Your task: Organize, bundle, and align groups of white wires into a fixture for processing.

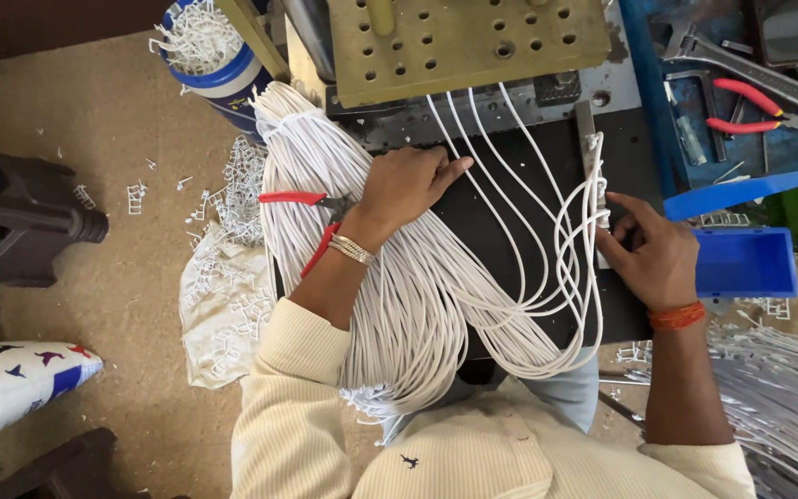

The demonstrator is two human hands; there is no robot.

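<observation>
At nine o'clock a dark moulded plastic stool (20, 217) stood on the brown floor (122, 111), with a white printed sack (11, 388) lower down at eight o'clock. Towards eleven o'clock a blue-and-white bucket (223, 79) held white plastic offcuts.

Next came the thick bundle of white insulated cables (390, 305), draped from the machine down over the person's lap. A pair of red-handled cutters (311, 217) lay against its left flank. The left hand (404, 189) rested flat on the bundle, fingers (445, 171) loosely spread and pointing to one o'clock, gripping nothing.

From the drilled brass-coloured metal plate (464, 37) at twelve o'clock several single cables ran down the black bench (491, 231) and looped back up to a white plastic strip (596, 185), whose long axis ran twelve to six. The right hand (653, 259) was the nearer one: its fingers (616, 203) pinched the strip's lower end, the strip lying at eleven o'clock from the palm.

Further right sat a blue plastic bin (745, 263) (open-topped), and at two o'clock a blue tray (759, 166) with a second pair of red-handled pliers (745, 111).
</observation>
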